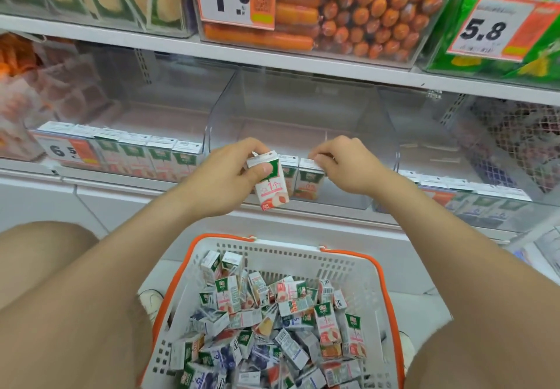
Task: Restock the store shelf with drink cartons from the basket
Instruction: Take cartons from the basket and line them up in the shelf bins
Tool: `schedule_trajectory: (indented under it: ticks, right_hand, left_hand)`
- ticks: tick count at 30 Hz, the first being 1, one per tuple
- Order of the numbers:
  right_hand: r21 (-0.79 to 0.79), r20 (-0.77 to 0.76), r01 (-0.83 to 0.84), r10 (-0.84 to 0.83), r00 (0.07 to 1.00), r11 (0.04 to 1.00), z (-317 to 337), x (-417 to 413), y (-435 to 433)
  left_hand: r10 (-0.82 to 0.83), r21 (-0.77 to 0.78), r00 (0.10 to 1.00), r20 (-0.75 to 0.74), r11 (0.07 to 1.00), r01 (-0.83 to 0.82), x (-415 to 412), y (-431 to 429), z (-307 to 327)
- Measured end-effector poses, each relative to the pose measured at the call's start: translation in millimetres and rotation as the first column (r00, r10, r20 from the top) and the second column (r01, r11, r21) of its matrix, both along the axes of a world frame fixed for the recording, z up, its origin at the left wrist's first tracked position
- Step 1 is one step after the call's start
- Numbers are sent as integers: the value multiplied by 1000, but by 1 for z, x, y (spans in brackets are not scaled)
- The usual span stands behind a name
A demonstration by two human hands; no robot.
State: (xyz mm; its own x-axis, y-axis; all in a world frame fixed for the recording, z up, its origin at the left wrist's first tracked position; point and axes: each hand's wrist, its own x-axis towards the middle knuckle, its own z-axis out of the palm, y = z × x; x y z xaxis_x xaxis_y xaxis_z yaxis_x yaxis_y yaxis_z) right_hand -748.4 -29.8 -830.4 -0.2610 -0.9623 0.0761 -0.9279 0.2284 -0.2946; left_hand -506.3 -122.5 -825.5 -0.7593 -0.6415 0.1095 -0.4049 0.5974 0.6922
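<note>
The left hand [239, 170] has its grip clamped round a small white-and-pink drink carton [271, 191] with a green top, thumb across its front. It holds the carton tilted just in front of the clear plastic shelf bin [303, 109]. The right hand [339, 167] has its grip pinched on the top edge of a white-and-orange drink carton [309, 182], which stands upright at the near front of that bin. One more carton stands between the two. Left of the bin a row of like cartons [145, 156] stands on the white shelf [169, 217], beside a price tag [65, 149] reading 6.5. Another row [475, 196] stands to the right. Near, below the arms, a white plastic basket [348, 262] with orange handles holds a loose heap of mixed cartons [272, 328].
</note>
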Motion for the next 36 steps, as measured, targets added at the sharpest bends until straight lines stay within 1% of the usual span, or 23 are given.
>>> schedule_trajectory:
  ticks: [2, 4, 7, 9, 10, 11, 12, 13, 14, 15, 17, 18, 20, 21, 22, 23, 25, 26, 27, 29, 31, 34, 36]
  right_hand:
    - [55, 27, 13, -15, 1000, 998, -2, -3, -2]
    - [53, 46, 38, -40, 998, 998, -6, -3, -4]
    - [-30, 10, 71, -71, 997, 997, -7, 14, -1]
    - [-169, 12, 61, -60, 998, 984, -3, 33, 3]
    - [-247, 63, 47, -32, 998, 968, 1, 47, 5]
    - [-299, 164, 32, 18, 986, 954, 6, 63, 8]
    - [-326, 310, 7, 100, 946, 945, 10, 80, 11]
    - [-333, 445, -31, 186, 876, 942, 14, 97, 13]
    - [-341, 506, -73, 248, 826, 937, 16, 110, 13]
    - [-359, 502, -112, 293, 814, 927, 18, 121, 11]
    - [-383, 470, -140, 323, 821, 913, 23, 136, 1]
    - [-390, 470, -127, 316, 824, 912, 26, 143, -7]
    - [-403, 519, -46, 270, 811, 914, 30, 154, -27]
    - [-407, 565, 18, 236, 791, 913, 32, 161, -37]
    - [-402, 620, 85, 203, 758, 912, 32, 169, -49]
    - [-384, 681, 141, 177, 711, 913, 33, 178, -62]
    - [-329, 779, 197, 147, 610, 923, 36, 198, -91]
    - [-322, 804, 202, 154, 574, 925, 36, 208, -108]
    - [-336, 806, 200, 170, 567, 920, 35, 218, -125]
    - [-404, 728, 157, 213, 651, 901, 31, 236, -157]
    - [-448, 630, 93, 240, 738, 889, 27, 251, -189]
    - [-438, 552, 13, 258, 793, 899, 21, 266, -240]
    - [-384, 476, -76, 267, 838, 920, 14, 274, -274]
  left_hand:
    - [20, -9, 1000, -15, 1000, -20, 3, -1, 1]
    - [14, 36, 999, -38, 999, -12, 7, -3, 1]
    - [-8, 139, 995, -99, 990, 22, 14, -6, 4]
    - [18, 182, 990, -138, 983, 8, 19, -8, 7]
    - [41, 192, 986, -163, 981, -9, 22, -9, 8]
    - [68, 203, 979, -191, 979, -29, 26, -11, 9]
    - [91, 221, 971, -219, 974, -41, 31, -12, 12]
    - [101, 242, 964, -244, 969, -40, 36, -13, 15]
    - [101, 265, 957, -273, 964, -26, 42, -14, 19]
    - [102, 292, 949, -297, 957, -11, 48, -16, 23]
    - [108, 346, 938, -330, 938, 14, 61, -18, 35]
    - [121, 352, 932, -343, 936, 8, 67, -23, 39]
    - [200, 312, 908, -367, 947, -82, 82, -39, 43]
    - [260, 259, 898, -355, 950, -172, 91, -52, 42]
    - [319, 170, 894, -315, 946, -277, 99, -66, 40]
    - [384, 45, 893, -236, 922, -385, 109, -80, 36]
    - [512, -194, 859, -11, 841, -505, 129, -107, 20]
    - [573, -245, 815, 85, 805, -540, 140, -119, 11]
    - [618, -257, 770, 156, 778, -573, 151, -129, 2]
    - [668, -234, 706, 234, 744, -626, 168, -145, -10]
    - [695, -225, 679, 237, 719, -657, 180, -159, -19]
    - [703, -268, 662, 260, 711, -650, 188, -173, -28]
    - [706, -329, 642, 299, 708, -624, 188, -177, -35]
